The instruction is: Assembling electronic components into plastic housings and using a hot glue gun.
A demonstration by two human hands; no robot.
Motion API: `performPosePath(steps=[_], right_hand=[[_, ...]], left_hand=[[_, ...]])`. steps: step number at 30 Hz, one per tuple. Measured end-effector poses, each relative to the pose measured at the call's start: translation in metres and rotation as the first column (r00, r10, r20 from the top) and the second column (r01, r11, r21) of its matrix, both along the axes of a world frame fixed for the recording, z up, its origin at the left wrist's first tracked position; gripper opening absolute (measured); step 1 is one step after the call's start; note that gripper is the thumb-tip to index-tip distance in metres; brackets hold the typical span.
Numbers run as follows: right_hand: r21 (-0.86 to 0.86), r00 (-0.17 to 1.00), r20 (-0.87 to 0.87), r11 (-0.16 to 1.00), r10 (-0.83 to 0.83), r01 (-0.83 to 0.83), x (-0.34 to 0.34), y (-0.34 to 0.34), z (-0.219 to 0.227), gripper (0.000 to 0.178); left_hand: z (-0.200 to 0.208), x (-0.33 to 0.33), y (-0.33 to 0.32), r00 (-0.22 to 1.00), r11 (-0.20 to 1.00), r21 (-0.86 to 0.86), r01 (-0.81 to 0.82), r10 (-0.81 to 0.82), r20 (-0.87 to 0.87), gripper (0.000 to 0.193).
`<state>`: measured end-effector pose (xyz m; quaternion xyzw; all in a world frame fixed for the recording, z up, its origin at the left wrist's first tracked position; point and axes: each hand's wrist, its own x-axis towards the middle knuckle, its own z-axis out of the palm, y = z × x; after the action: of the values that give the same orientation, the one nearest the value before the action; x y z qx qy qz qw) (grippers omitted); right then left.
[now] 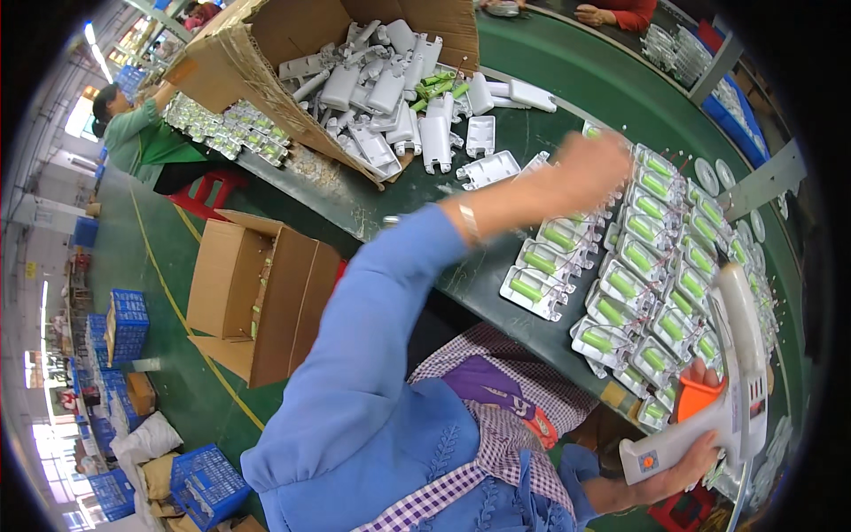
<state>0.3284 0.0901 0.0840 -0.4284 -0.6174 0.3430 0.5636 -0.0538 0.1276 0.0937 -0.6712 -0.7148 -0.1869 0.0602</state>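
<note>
My right hand [690,465] grips a white hot glue gun [743,390] by its handle, next to the orange trigger [697,398]. The gun's nozzle points up the bench over rows of white plastic shells [640,257], each with a green cylindrical battery cell and thin wires. My left hand [585,177] is stretched out over the far end of the nearest column of shells [529,288]. It is smeared by motion, and its fingers are too blurred to read. An empty-looking white shell [492,170] lies to its left.
A cardboard box [226,66] on the dark bench [443,266] spills white shells and green cells. An open carton [292,310] stands at the left, below the bench. A co-worker in green [133,133] sits far left; another person's hand [594,15] shows across the green conveyor [550,66].
</note>
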Motion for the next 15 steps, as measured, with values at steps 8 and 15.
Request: performPosePath(steps=[8, 15], right_hand=[[-0.186, 0.910, -0.334, 0.929, 0.247, -0.321, -0.101, -0.018, 0.040, 0.051], [-0.131, 0.833, -0.409, 0.879, 0.374, -0.459, -0.109, -0.029, 0.041, 0.049]], left_hand=[[-0.041, -0.186, -0.070, 0.843, 0.980, -0.188, -0.057, -0.054, -0.536, 0.018], [-0.091, -0.194, -0.065, 0.928, 0.976, 0.074, 0.203, -0.168, -0.332, 0.015]])
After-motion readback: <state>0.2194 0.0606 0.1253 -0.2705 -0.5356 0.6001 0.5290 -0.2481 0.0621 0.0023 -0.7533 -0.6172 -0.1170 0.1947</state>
